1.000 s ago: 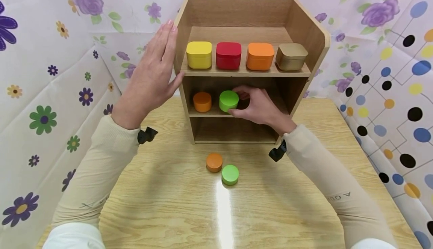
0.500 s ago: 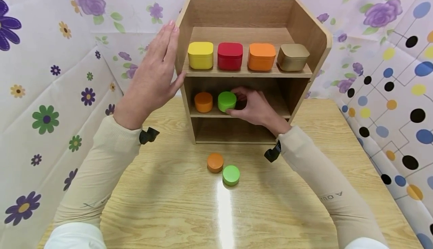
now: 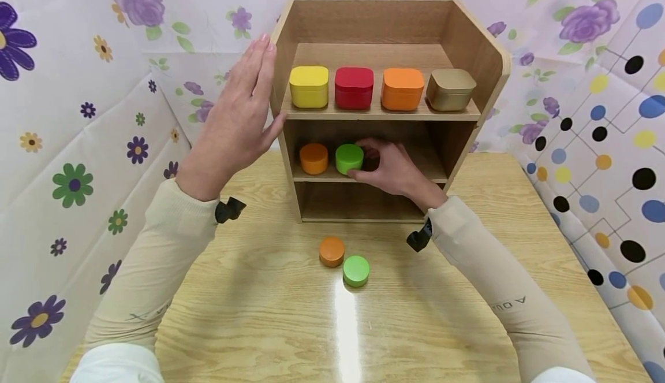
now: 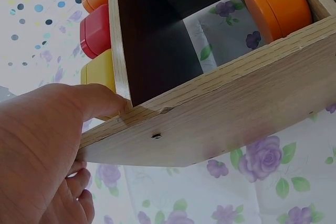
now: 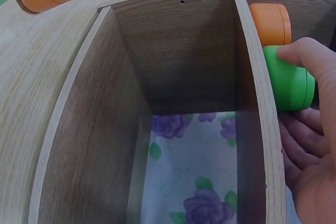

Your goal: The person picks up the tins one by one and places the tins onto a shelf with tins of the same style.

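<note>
My left hand [image 3: 231, 114] lies along the outer left side of a wooden shelf unit [image 3: 370, 115], fingers straight. Its thumb presses the front edge near the top board, beside a yellow container [image 4: 98, 72]. In the middle compartment my right hand [image 3: 395, 168] holds a round green container [image 5: 289, 80], thumb at its front and fingers behind it. Directly left of it on that board stands a round orange container [image 3: 314, 159]. Both show a lid seam in the right wrist view.
Along the top board stand a red container [image 3: 354, 88], an orange square container [image 3: 402, 89] and a gold container [image 3: 451, 90]. On the table [image 3: 249, 313] before the unit lie a round orange piece [image 3: 331, 252] and a round green piece [image 3: 355, 271]. Patterned cloth surrounds the table.
My right hand has shifted the green container slightly left, nearer the round orange one, and still holds it. My left hand stays against the unit's side.
</note>
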### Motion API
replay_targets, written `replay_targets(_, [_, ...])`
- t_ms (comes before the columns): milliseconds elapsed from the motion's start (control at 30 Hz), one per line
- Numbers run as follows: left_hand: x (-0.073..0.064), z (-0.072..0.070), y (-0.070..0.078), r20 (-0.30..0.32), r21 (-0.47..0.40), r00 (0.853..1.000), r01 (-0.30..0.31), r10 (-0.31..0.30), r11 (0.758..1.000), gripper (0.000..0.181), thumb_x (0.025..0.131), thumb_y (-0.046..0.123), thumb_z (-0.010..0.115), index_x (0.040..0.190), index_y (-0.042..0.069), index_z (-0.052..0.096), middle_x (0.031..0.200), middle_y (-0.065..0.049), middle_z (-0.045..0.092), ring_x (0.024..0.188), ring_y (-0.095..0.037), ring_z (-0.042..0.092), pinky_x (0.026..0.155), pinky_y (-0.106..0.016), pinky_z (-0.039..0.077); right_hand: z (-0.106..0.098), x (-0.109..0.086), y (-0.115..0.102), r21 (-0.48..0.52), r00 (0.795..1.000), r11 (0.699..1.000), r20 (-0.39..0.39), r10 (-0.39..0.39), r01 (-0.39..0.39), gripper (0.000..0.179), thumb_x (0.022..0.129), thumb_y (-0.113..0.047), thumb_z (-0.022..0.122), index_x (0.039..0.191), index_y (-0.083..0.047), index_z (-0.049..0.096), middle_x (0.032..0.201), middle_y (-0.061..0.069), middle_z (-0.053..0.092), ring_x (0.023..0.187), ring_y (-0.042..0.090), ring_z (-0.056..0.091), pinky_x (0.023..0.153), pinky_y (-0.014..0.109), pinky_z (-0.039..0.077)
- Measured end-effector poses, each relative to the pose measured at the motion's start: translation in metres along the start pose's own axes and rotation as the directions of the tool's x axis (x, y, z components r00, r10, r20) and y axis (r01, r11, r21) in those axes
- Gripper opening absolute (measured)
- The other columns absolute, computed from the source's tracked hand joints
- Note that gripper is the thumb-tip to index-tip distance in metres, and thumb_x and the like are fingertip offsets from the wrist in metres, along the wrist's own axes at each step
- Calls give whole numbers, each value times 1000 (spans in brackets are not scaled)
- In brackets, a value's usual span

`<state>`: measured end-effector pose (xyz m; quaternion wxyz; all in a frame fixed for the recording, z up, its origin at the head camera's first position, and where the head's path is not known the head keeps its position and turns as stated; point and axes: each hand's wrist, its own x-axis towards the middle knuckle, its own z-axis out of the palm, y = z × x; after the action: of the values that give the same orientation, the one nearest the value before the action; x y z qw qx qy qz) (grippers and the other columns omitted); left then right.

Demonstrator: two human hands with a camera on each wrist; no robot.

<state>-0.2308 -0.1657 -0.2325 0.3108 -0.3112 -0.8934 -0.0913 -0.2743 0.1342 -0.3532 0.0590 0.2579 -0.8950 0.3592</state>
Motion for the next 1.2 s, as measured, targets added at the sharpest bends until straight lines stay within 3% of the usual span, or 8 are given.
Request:
replay_targets(433, [1, 0, 0, -6, -2, 1000, -6, 6, 1000, 89, 100, 12, 68, 167, -6, 12, 177, -23, 12, 166, -35, 12, 139, -41, 7, -2, -2, -2, -3, 1000, 1000, 17, 24, -24, 63, 87, -30, 87, 140, -6, 63, 136, 12, 70, 120, 30, 70, 108, 46, 58])
replay_targets(633, [0, 0, 0, -5, -7, 1000, -5, 5, 1000, 89, 100, 12, 67, 166, -6, 11, 177, -23, 11, 166, -36, 12, 139, -41, 7, -13, -11, -9, -57, 998, 997, -27, 52, -54, 73, 88, -38, 86, 147, -6, 59, 144, 13, 67, 132, 30, 65, 117, 49, 51])
replay_targets(933, [1, -1, 0, 6, 4, 1000, -3, 3, 1000, 89, 101, 13, 67, 167, -6, 10, 177, -23, 10, 166, -35, 11, 139, -40, 6, -31, -35, -15, -96, 993, 992, -69, -92, 85, 69, 84, -32, 90, 141, -2, 63, 136, 13, 72, 123, 28, 68, 111, 49, 54])
replay_targets(1200, [0, -1, 0, 11, 4, 1000, -1, 1, 1000, 89, 101, 14, 67, 167, -6, 10, 177, -23, 10, 166, -36, 11, 139, -41, 7, -38, -62, -18, -123, 988, 981, -10, -154, 152, 65, 84, -33, 90, 138, -4, 66, 131, 12, 72, 120, 28, 68, 104, 50, 58])
